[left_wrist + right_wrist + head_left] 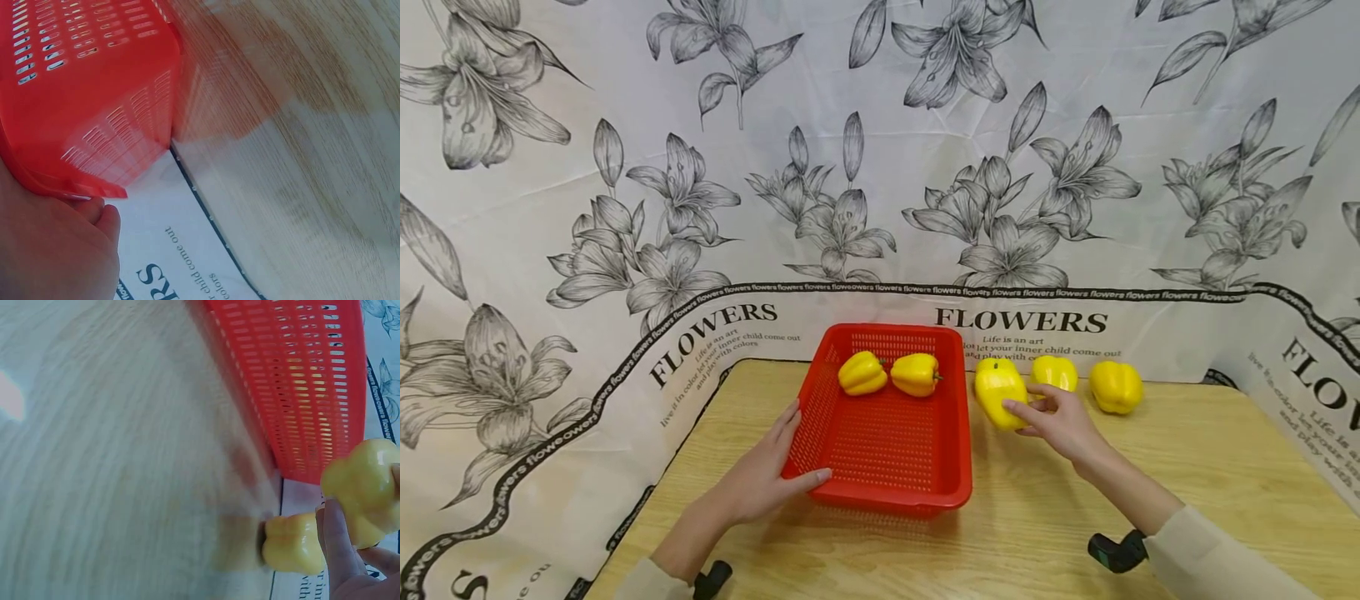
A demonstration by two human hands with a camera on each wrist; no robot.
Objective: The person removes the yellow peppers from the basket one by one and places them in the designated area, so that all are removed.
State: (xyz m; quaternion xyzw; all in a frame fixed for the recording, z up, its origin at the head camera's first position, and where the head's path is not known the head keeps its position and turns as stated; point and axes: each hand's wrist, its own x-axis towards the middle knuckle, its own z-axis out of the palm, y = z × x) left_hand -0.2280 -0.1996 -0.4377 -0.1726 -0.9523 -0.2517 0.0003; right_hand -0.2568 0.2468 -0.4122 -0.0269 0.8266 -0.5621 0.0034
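Observation:
A red perforated plastic basket (891,498) stands on the table, with two yellow bell peppers, one at left (862,373) and one with a stem (914,375), toward its far end. My left hand (752,479) grips the basket's left rim, thumb over the edge; in the left wrist view its fingers curl beneath the rim (81,187). Just right of the basket, my right hand (1063,423) holds another yellow bell pepper (998,390) between thumb and fingers. The right wrist view shows this held pepper (356,478) beside the basket wall (300,394).
Two more yellow bell peppers, one partly behind the right hand (1054,372) and one farther right (1116,387), sit at the back of the wooden table (1037,533). Behind them hangs a white flower-printed cloth (850,100), which also borders both table sides.

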